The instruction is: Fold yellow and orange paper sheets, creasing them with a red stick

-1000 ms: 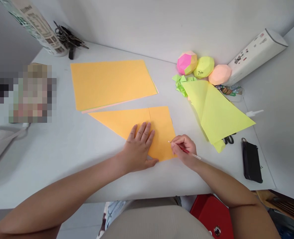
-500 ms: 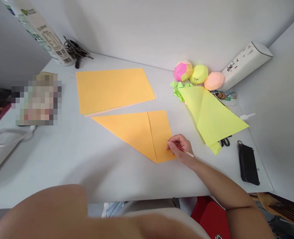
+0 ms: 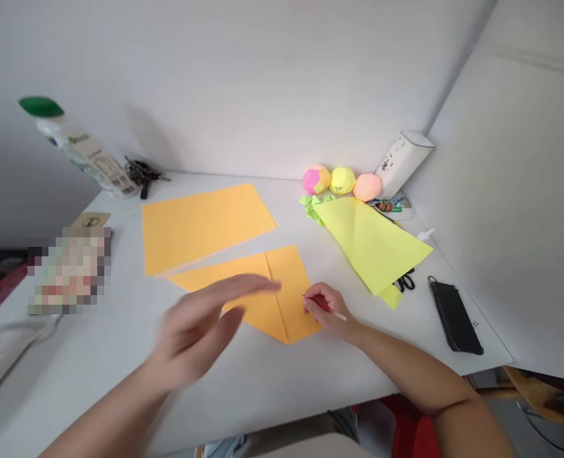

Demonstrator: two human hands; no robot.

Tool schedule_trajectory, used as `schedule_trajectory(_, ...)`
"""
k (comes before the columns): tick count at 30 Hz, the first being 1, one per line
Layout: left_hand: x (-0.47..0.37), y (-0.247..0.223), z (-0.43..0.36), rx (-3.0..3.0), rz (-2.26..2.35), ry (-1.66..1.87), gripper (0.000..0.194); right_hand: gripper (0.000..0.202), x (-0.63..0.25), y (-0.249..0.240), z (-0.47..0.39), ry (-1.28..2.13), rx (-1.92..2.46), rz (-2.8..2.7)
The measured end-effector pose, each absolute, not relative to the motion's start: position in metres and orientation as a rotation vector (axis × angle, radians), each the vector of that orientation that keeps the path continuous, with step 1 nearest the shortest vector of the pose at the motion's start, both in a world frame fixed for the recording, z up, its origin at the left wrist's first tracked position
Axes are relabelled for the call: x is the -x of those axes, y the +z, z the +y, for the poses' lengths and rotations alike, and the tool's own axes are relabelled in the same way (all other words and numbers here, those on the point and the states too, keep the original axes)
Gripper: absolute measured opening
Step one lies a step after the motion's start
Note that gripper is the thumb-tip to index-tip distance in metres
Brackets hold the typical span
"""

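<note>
My right hand point(image 3: 327, 308) is closed round a thin red and white pen point(image 3: 332, 310) and rests on the right edge of a folded orange paper point(image 3: 288, 273). A crease line runs down that paper, which comes to a point at the bottom. Over its left part hangs my left hand point(image 3: 198, 327), blurred, with thumb and fingers apart and nothing between them. Behind lies a stack of orange sheets point(image 3: 205, 222) with paler edges showing beneath. A folded yellow paper point(image 3: 374, 238) lies to the right, partly over black scissors point(image 3: 405, 280).
Three paper balls point(image 3: 343, 180) and crumpled green paper point(image 3: 313, 208) sit near the wall, beside a white box point(image 3: 403, 162). A bottle point(image 3: 88, 156) and keys point(image 3: 143, 175) stand back left. A black pouch point(image 3: 456, 316) lies right, a blurred-out packet point(image 3: 72, 267) left.
My left arm has swung up from the lower edge, bringing the hand over the orange paper. The view has tilted up, showing more wall. My right hand still holds the pen at the paper.
</note>
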State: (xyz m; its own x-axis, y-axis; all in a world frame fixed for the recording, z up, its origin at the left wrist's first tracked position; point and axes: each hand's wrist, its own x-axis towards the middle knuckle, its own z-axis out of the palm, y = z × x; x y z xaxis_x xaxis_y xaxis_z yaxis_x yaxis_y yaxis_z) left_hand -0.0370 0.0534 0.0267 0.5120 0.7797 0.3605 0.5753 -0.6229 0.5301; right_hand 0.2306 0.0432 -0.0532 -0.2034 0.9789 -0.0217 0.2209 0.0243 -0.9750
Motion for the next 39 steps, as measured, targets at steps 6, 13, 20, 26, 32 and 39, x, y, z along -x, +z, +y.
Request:
schedule_trajectory(6, 0.013, -0.06, 0.102, -2.896, 1.149, 0.367, 0.06, 0.034, -0.236, -0.046, 0.042, 1.024, 1.264, -1.655)
schedule_trajectory(13, 0.036, -0.081, 0.081, -3.037, 1.102, 0.407, 0.069, 0.018, -0.272, -0.036, 0.061, 0.586, 1.339, -1.758)
schedule_trajectory(20, 0.038, -0.094, 0.085, -3.126, 1.065, 0.553, 0.076, 0.02, -0.323, -0.025, 0.074, 0.244, 1.403, -1.676)
schedule_trajectory(26, 0.041, -0.1, 0.079, -3.135, 1.022, 0.622, 0.074, 0.027, -0.367, -0.02, 0.078, 0.197, 1.458, -1.566)
schedule_trajectory(32, 0.041, -0.1, 0.077, -3.203, 0.972, 0.705, 0.072, 0.032, -0.378, -0.016, 0.074, 0.212, 1.486, -1.562)
schedule_trajectory(39, 0.04, -0.099, 0.077, -3.223, 0.938, 0.714, 0.073, 0.026, -0.373, 0.0, 0.061, 0.175, 1.653, -1.725)
